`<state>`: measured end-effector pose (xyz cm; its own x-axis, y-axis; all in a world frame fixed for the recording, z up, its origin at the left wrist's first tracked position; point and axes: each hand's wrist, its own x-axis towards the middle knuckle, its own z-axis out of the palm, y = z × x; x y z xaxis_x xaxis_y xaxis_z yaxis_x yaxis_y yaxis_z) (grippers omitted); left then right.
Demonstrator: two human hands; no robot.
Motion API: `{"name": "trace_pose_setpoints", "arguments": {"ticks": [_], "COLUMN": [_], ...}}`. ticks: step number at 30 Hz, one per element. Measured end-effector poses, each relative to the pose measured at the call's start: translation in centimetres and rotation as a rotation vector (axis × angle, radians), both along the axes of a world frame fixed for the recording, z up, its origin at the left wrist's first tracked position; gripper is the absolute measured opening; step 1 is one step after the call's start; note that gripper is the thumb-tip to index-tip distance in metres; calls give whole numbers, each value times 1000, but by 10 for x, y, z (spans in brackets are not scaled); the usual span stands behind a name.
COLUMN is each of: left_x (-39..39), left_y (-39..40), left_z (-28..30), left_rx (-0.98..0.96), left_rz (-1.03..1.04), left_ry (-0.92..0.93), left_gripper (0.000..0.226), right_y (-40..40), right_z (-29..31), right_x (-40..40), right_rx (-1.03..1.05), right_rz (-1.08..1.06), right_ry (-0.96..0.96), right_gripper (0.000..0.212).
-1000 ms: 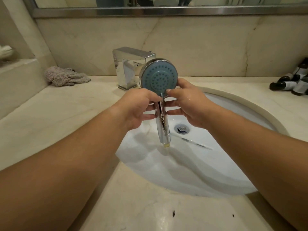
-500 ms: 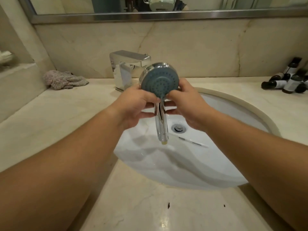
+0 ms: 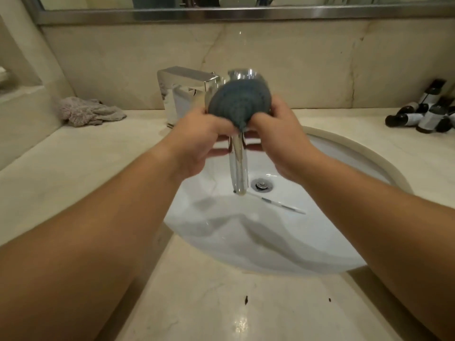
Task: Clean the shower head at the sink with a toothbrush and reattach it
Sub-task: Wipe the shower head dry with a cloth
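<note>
A chrome shower head (image 3: 240, 100) with a round blue-grey spray face stands upright over the white sink (image 3: 344, 153), its handle pointing down toward the drain. It is motion-blurred. My left hand (image 3: 197, 141) grips it from the left where the face meets the handle, and my right hand (image 3: 280, 141) grips it from the right at the same height. Both thumbs press near the lower rim of the face. A white toothbrush (image 3: 278, 205) lies loose in the basin, just right of the handle's tip.
A chrome faucet (image 3: 182, 94) stands behind the shower head. A crumpled grey cloth (image 3: 91, 114) lies on the marble counter at the back left. Several dark small bottles (image 3: 423, 114) lie at the back right. A mirror edge runs along the top.
The shower head is still held by both hands but is now blurred and tipped slightly, its face turned a little away. The toothbrush has stayed in the basin.
</note>
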<state>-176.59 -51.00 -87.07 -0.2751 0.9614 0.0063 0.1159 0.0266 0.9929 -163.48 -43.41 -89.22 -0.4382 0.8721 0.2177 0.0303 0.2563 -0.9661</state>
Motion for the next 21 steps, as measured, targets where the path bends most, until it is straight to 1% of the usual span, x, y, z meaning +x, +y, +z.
{"name": "trace_pose_setpoints", "arguments": {"ticks": [3, 5, 7, 9, 12, 14, 16, 19, 21], "left_x": [-2, 0, 4, 6, 2, 1, 3, 4, 0], "left_y": [6, 6, 5, 7, 14, 17, 16, 16, 20], "left_z": [16, 12, 0, -3, 17, 24, 13, -10, -13], "left_rx": [88, 59, -9, -9, 97, 130, 83, 22, 51], "left_rz": [17, 22, 4, -14, -8, -3, -5, 12, 22], "left_ry": [-4, 9, 18, 6, 10, 15, 26, -11, -34], "left_gripper": [42, 44, 44, 43, 43, 41, 37, 45, 49], "right_y": [4, 2, -1, 2, 9, 12, 12, 14, 19], "right_z": [16, 9, -3, -3, 19, 21, 8, -11, -9], "right_x": [1, 0, 1, 4, 5, 5, 5, 7, 6], "right_rx": [75, 65, 5, 0, 90, 126, 95, 53, 90], "right_rz": [-12, -43, -42, -44, -56, -81, -114, -78, -69], "right_ry": [101, 62, -22, -42, 47, 84, 22, -96, -78], "right_gripper": [27, 28, 31, 32, 29, 28, 30, 33, 31]}}
